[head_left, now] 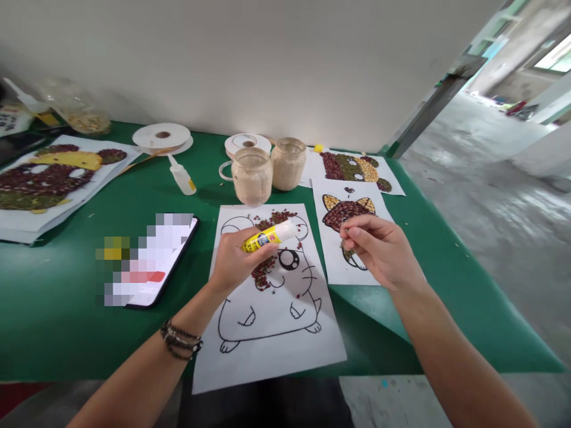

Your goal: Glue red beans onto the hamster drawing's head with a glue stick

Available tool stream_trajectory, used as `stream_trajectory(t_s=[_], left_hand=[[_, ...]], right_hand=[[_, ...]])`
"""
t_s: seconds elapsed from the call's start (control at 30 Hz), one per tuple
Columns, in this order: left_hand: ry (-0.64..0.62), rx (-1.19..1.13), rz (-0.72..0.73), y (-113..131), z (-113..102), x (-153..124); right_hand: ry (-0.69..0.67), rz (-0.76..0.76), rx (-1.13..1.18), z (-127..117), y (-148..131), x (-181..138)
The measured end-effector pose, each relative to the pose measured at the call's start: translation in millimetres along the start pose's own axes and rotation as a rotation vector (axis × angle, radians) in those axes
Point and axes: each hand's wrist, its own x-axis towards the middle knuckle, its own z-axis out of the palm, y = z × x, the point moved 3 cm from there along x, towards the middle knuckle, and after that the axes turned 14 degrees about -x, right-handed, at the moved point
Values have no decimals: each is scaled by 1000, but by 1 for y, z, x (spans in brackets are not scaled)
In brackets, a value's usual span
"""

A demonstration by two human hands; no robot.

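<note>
My left hand [236,258] is closed around a yellow and white glue stick [269,236], held over a paper sheet with a black outline drawing of a hamster [272,297]. Red beans cover part of the hamster's head. My right hand [379,249] hovers with its fingers pinched together above a second, smaller sheet [352,238] that carries a bean picture. What the pinched fingers hold is too small to make out.
A smartphone [147,261] lies left of the hamster sheet on the green table [66,309]. Two glass jars [252,175] stand behind the sheets, beside ribbon rolls [161,138] and a small glue bottle [182,176]. Finished bean pictures [49,172] lie far left and back right [354,167].
</note>
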Motion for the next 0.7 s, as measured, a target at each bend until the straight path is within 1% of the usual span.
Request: stream_trajectory(t_s=[0.07,0.13,0.23,0.3,0.4,0.47,0.57,0.7], left_hand=[[-6,14,-18,1,1,0],[-9,26,-34,2,2,0],[-18,47,-64,4,4,0],[-25,57,-78,3,4,0],[-37,67,-78,2,5,-1],[-40,69,-69,1,5,-1],[-48,67,-63,-1,5,-1],[-53,57,-73,-1,5,-2]], right_hand=[[46,89,54,-10,9,-8],[87,147,72,-19,16,-15],[170,171,19,-38,25,-24],[261,166,-120,-58,35,-26],[411,187,-474,-91,56,-25],[463,176,-651,-108,70,-22],[443,67,-825,-117,81,-19],[341,-108,-943,-108,81,-18]])
